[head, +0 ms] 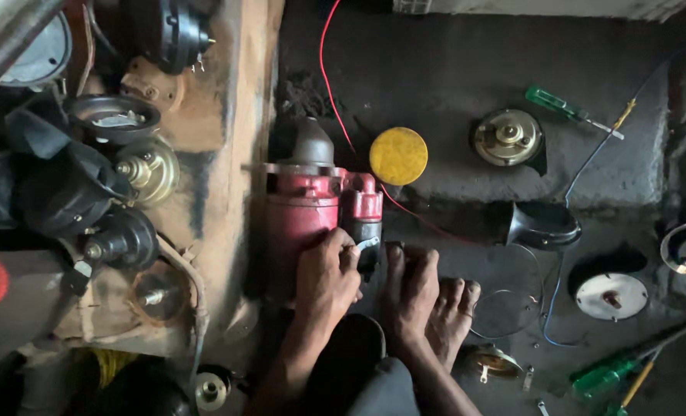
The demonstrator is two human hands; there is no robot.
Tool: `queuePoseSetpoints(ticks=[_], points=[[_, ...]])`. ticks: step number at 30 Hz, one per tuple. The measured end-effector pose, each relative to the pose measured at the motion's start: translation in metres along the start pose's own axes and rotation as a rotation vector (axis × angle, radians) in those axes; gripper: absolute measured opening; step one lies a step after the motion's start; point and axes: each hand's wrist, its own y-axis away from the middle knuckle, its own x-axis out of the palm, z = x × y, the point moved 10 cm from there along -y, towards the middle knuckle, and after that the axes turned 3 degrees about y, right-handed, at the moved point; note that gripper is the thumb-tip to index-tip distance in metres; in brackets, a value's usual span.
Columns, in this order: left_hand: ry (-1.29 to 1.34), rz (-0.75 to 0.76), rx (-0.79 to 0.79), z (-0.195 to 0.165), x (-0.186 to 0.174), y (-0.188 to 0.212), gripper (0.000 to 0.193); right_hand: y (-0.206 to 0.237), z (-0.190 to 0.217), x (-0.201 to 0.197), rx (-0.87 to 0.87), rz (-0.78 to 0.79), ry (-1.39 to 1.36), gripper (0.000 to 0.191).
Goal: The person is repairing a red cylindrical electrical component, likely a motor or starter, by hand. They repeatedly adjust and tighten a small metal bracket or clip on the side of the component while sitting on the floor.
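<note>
head view | worn on the person's head | faces steeply down onto the floor (512, 69) | close range, about arm's reach | single view, nothing shared

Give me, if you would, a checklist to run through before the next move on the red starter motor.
1. Left hand gripping the red starter motor: ok, fingers curled at its side.
2. Foot bracing the motor: cannot tell, contact is unclear.
3. Red wire clear of the hand: ok.
4. Green screwdriver close by: not ok, it lies far to the right.
5. Right hand free: cannot tell, out of view.
</note>
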Motion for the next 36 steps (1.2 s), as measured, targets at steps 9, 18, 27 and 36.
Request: queuePoseSetpoints(ticks=[9, 18, 27, 36], points=[[-0.063, 0.013, -0.024, 0.006, 0.002, -0.001, 0.007, 0.001, 0.027, 0.014, -0.186, 0.031, 0.083, 0.020], [-0.046, 0.015, -0.109, 0.020, 0.005, -0.002, 0.009, -0.003, 0.014, 0.019, -0.046, 0.079, 0.038, 0.023], [-0.069, 0.017, -0.105, 0.020, 0.006, -0.004, 0.009, -0.007, 0.011, 0.010, 0.070, 0.015, 0.024, 0.021], [-0.077, 0.044, -0.079, 0.007, 0.003, -0.001, 0.009, -0.014, -0.005, 0.011, 0.202, 0.127, -0.299, 0.025]])
